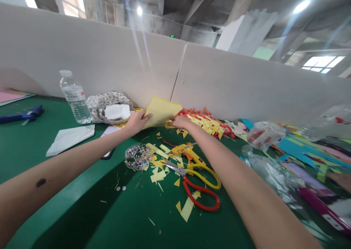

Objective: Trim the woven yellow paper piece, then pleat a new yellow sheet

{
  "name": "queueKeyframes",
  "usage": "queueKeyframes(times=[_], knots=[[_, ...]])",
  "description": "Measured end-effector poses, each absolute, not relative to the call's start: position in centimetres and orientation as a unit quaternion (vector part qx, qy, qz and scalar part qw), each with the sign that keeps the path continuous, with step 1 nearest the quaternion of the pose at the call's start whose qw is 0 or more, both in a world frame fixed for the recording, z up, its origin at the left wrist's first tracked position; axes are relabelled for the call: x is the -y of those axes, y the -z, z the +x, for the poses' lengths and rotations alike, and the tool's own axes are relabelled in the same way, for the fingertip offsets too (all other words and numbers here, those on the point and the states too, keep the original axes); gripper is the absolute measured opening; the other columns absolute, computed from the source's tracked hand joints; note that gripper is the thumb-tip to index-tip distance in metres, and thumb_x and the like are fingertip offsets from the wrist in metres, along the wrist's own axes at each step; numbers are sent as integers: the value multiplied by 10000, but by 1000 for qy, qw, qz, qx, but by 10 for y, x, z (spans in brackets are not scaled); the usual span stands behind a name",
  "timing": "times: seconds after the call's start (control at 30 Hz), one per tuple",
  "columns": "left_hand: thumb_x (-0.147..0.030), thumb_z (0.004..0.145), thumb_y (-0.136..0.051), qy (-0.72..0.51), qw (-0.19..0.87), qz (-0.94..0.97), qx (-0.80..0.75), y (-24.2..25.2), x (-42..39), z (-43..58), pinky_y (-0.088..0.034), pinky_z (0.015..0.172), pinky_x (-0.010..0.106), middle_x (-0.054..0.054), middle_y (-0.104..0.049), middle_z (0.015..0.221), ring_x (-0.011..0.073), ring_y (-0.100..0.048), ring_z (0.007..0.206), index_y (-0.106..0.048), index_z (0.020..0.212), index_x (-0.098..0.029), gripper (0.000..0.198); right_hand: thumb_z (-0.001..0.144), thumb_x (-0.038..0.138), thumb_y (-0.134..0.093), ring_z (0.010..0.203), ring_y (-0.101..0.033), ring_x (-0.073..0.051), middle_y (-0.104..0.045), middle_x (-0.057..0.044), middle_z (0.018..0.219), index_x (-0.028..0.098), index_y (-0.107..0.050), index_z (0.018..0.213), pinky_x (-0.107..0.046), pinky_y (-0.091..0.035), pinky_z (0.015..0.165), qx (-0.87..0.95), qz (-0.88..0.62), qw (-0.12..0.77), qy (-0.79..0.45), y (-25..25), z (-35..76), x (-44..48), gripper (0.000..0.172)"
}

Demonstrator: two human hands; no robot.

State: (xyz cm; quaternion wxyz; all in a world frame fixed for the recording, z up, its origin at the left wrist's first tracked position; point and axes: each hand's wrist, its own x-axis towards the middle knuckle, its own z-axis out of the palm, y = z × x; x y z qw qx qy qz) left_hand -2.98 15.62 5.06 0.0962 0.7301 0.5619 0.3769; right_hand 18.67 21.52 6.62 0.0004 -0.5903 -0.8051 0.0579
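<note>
My left hand point(138, 121) is closed on the edge of a pale yellow paper sheet point(162, 112), thumb on top, raised above the back of the table. Just right of it, my right hand point(180, 122) is closed beside the sheet's lower edge. Something small and yellow shows at its fingertips, too hidden to name. Behind that hand lies a heap of folded yellow and red-orange paper pieces point(210, 124). Between my forearms are a yellow glue gun point(188, 151), scissors point(201, 183) with one red and one yellow handle, and yellow paper scraps point(158, 175).
A water bottle point(75, 101) and a spotted cloth pouch point(102, 104) stand at the back left. Near them are a white tissue point(70, 138) and a phone point(108, 132). A clear dish of beads point(138, 157) sits mid-table. Plastic bags point(265, 134) and a purple tool point(322, 208) lie right.
</note>
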Motion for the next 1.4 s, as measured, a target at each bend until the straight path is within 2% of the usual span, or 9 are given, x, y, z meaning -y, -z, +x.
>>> queueKeyframes(times=[0.1,0.23,0.33,0.5,0.67,0.83,1.13,1.3,1.4], knots=[[-413,840,-408,-383,98,726,-563,-50,-158,-27,-348,560,240,30,-603,675,169,-513,625,-612,830,-149,333,683,542,-613,759,-623,-251,-667,-110,939,206,-630,1012,-339,-446,671,808,-588,37,-6,-67,185,-208,470],[-454,825,-413,-383,110,728,-558,-48,-161,-26,-337,539,241,20,-580,637,165,-497,604,-601,744,-148,368,752,538,-543,1102,-451,-320,-512,-181,1195,130,-458,1203,-397,-366,852,807,-556,169,109,-75,176,-200,614],[-472,814,-419,-381,126,738,-542,-45,-164,-27,-340,544,237,5,-571,624,154,-486,592,-598,723,-154,376,743,501,-582,1032,-470,-280,-542,-145,1109,134,-494,1124,-361,-360,839,837,-454,249,177,-86,171,-201,536],[-488,801,-431,-386,160,739,-529,-35,-165,-31,-351,542,235,5,-568,636,151,-484,600,-609,726,-146,392,718,387,-652,930,-501,-221,-604,-87,933,154,-594,848,-287,-361,738,886,-406,192,117,-100,169,-211,274],[-510,802,-426,-383,205,750,-498,-26,-160,-35,-380,546,215,6,-605,713,144,-506,631,-637,858,-144,426,709,299,-665,730,-558,-160,-648,-26,767,170,-639,799,-240,-340,601,885,-432,160,68,-106,174,-210,159],[-438,775,-490,-364,222,764,-484,-24,-153,-40,-391,573,217,5,-619,773,136,-516,649,-627,953,-155,361,753,257,-610,767,-583,-176,-681,-46,854,183,-614,976,-249,-341,617,874,-451,170,62,-114,180,-203,235],[-393,739,-511,-356,210,767,-490,-19,-146,-37,-374,581,255,1,-538,635,157,-483,621,-558,676,-159,247,671,170,-655,785,-605,-153,-692,-6,867,196,-622,747,-228,-376,621,882,-450,139,38,-126,176,-195,87],[-381,766,-470,-370,250,773,-450,-20,-146,-37,-428,715,282,25,-631,862,193,-560,796,-601,910,-157,297,689,203,-657,752,-608,-148,-695,0,816,209,-618,987,-231,-379,601,877,-449,160,51,-147,175,-202,300],[-365,731,-519,-381,283,761,-441,-23,-150,-35,-439,780,309,36,-647,953,213,-580,857,-600,994,-157,345,720,242,-644,782,-611,-161,-696,-6,811,224,-681,869,-243,-380,623,885,-437,138,89,-161,173,-205,155]])
